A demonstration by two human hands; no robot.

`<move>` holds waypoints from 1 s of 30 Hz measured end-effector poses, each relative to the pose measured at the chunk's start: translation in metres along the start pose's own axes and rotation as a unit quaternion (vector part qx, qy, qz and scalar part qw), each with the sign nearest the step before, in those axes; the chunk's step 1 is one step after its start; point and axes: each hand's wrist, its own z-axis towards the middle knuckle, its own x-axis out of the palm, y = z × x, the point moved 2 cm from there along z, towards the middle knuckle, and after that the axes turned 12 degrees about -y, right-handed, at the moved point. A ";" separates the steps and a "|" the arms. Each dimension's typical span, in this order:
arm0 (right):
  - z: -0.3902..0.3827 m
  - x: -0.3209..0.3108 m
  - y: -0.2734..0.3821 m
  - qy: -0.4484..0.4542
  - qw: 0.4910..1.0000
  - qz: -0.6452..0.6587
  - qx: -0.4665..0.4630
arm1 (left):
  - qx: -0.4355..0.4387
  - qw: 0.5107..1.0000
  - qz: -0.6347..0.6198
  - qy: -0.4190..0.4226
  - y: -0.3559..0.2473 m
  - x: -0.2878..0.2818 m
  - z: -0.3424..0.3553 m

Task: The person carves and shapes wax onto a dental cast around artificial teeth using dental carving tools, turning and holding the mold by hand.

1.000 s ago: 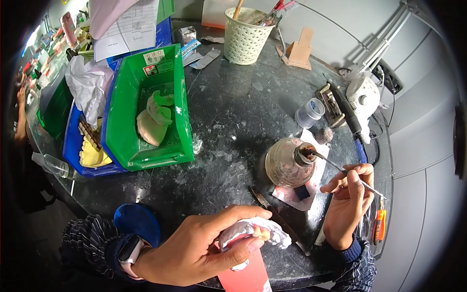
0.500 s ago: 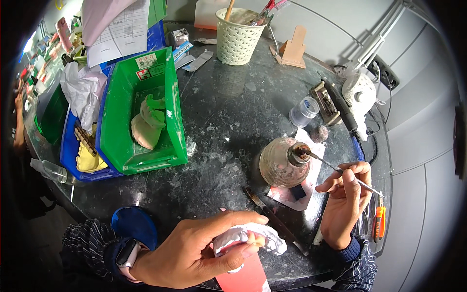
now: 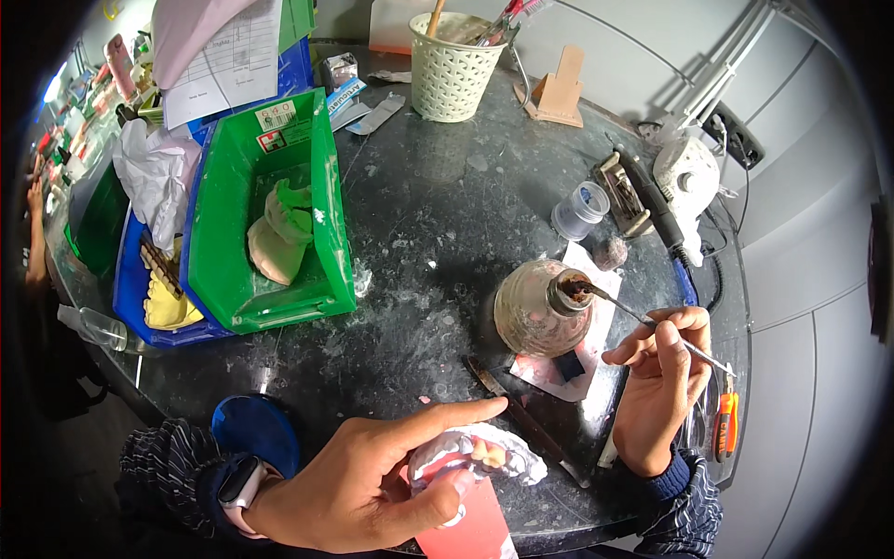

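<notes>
My left hand is closed on a white dental cast, thumb on its near side, index finger stretched out above it. A few yellowish teeth set in pink wax show on the cast's front. Beneath the cast, a pink wax sheet sticks out toward the near edge; whether my fingers hold it too is hidden. My right hand pinches a thin metal wax spatula. The spatula's tip lies at the dark mouth of a stained glass spirit burner; I cannot make out a flame.
A wax knife lies between my hands. At left stands a green bin holding a dental cast. A small jar and black handpiece are behind the burner, an orange-handled tool far right, a woven basket at the back.
My left index finger has lifted off the cast and straightened, and the cast has turned a little, showing more of its teeth. The right hand and spatula stay almost still.
</notes>
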 end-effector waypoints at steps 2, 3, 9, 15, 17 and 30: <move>0.000 0.001 -0.001 0.003 1.000 0.001 -0.003 | -0.007 1.000 -0.018 -0.001 0.002 -0.001 0.001; 0.000 0.001 -0.002 0.001 1.000 -0.002 -0.001 | -0.014 1.000 -0.016 0.003 0.003 -0.001 0.001; -0.002 0.002 -0.005 0.017 1.000 0.002 0.003 | -0.004 1.000 0.003 0.000 -0.001 -0.003 -0.002; -0.001 -0.001 0.001 -0.018 0.999 0.034 0.012 | 0.096 0.994 0.050 -0.019 -0.002 0.001 0.006; -0.001 0.001 -0.001 -0.016 0.999 0.035 0.013 | 0.114 0.991 0.065 -0.032 -0.003 0.000 0.006; -0.003 0.000 0.002 0.011 1.000 -0.002 0.002 | 0.204 0.977 0.057 -0.023 -0.006 0.003 -0.001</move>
